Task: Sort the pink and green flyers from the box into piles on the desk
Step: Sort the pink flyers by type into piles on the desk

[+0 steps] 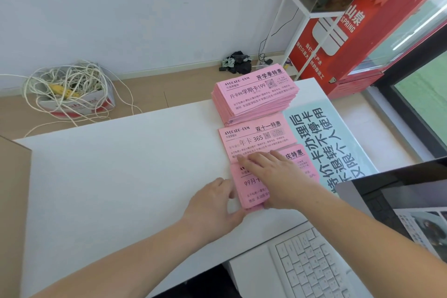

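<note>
Three piles of pink flyers lie in a row on the white desk (121, 176). The tall far pile (256, 94) sits near the desk's back edge. A thin middle pile (256, 139) lies just in front of it. The near pile (251, 189) lies under my hands. My right hand (278, 176) rests flat on top of it, fingers straight and reaching onto the middle pile. My left hand (212, 205) touches the near pile's left and front edge, thumb against the bottom corner. No green flyers show.
A pale green sign with large black characters (331, 143) lies right of the piles. A white keyboard (312, 264) and a laptop (399, 201) sit at the lower right. A brown cardboard edge (14, 176) is at the left. A box of tangled cables (70, 89) stands on the floor.
</note>
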Motion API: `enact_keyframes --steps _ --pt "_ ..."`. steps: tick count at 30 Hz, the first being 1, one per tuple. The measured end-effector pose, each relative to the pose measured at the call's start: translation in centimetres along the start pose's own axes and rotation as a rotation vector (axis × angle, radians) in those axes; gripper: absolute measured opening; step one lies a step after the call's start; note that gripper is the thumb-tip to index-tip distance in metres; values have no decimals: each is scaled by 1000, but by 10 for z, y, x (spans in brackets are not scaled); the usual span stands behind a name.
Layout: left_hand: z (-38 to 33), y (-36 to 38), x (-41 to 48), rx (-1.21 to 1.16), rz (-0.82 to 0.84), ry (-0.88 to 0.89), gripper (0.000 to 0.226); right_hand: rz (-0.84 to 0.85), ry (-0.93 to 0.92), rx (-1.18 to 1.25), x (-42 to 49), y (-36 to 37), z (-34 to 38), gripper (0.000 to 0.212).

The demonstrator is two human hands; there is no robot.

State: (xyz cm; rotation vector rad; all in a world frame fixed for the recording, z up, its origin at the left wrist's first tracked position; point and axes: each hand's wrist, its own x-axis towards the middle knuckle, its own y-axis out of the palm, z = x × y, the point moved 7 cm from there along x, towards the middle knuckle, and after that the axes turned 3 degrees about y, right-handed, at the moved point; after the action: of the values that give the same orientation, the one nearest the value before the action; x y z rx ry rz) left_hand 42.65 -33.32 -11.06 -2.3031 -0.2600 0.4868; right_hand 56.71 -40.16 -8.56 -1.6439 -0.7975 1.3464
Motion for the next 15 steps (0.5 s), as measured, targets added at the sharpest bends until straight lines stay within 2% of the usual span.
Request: enact_keyframes --steps 11,15 --pt "-27 9 16 45 -3 67 40 59 51 -44 1 6 -1 139" --pt "-12 -19 1 -33 -7 35 27 176 59 -63 -1 -14 13 147"
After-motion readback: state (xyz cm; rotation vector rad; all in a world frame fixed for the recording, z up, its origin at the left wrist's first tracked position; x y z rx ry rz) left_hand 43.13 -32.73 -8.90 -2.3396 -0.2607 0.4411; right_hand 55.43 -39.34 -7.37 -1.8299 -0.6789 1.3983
